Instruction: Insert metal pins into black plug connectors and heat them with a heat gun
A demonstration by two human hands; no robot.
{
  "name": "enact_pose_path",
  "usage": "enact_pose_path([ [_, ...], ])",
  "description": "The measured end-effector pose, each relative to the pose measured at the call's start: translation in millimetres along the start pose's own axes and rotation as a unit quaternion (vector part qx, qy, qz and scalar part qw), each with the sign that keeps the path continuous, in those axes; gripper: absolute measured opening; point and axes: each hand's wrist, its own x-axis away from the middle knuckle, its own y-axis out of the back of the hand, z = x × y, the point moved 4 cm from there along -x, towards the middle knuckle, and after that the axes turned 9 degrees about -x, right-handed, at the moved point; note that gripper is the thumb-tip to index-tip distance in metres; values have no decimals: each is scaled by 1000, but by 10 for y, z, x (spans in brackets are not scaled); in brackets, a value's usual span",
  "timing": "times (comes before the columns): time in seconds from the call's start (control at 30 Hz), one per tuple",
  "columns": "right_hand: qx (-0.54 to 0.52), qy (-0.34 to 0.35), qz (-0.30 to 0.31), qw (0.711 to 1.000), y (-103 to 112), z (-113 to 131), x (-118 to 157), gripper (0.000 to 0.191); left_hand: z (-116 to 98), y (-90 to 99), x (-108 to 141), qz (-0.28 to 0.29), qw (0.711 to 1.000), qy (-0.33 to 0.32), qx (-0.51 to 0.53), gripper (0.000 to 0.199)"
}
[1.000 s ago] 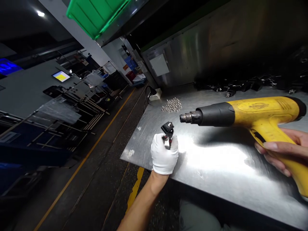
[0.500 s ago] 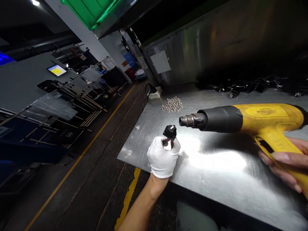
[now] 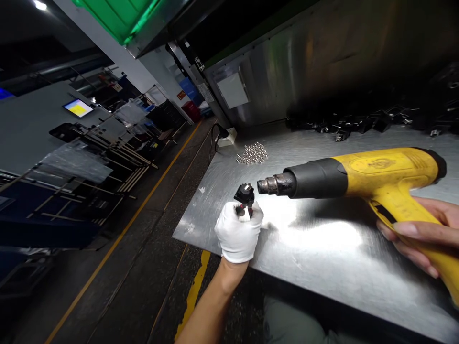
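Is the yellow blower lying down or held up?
Held up: the right hand grips the yellow blower by its handle, above the metal table.

My bench, front to back.
Over the bench (image 3: 322, 267), my left hand (image 3: 238, 234) has the small part (image 3: 245, 193) at its fingertips; just right of that is the nozzle of the heat gun (image 3: 382, 167), its handle in my right hand (image 3: 423, 234). Behind the small part lie the loose pieces (image 3: 253, 153), with the socket block (image 3: 227, 137) behind them to the left. A heap (image 3: 376, 122) sits back right, apparently before the panel (image 3: 304, 81), though it's dim there. The aisle (image 3: 143, 258) runs left.
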Motion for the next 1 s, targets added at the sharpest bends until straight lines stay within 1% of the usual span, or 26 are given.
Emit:
enact_pose_path([
  [0.17, 6, 13, 19, 1000, 24, 7, 9, 34, -9, 1, 0, -15, 1000, -13, -8, 22],
  [0.37, 13, 9, 11, 1000, -22, 41, 5, 38, -32, 23, -10, -49, 999, -21, 1, 19],
  [0.53, 11, 8, 6, 1000, -16, 38, 4, 37, -21, 3, 1, -53, 998, -24, 3, 19],
  [0.67, 17, 9, 8, 1000, -26, 50, 13, 37, -4, -14, 12, -51, 999, -13, 1, 21],
  [1.0, 12, 8, 12, 1000, -48, 68, 18, 35, -12, -4, 6, -50, 999, -11, 11, 21],
])
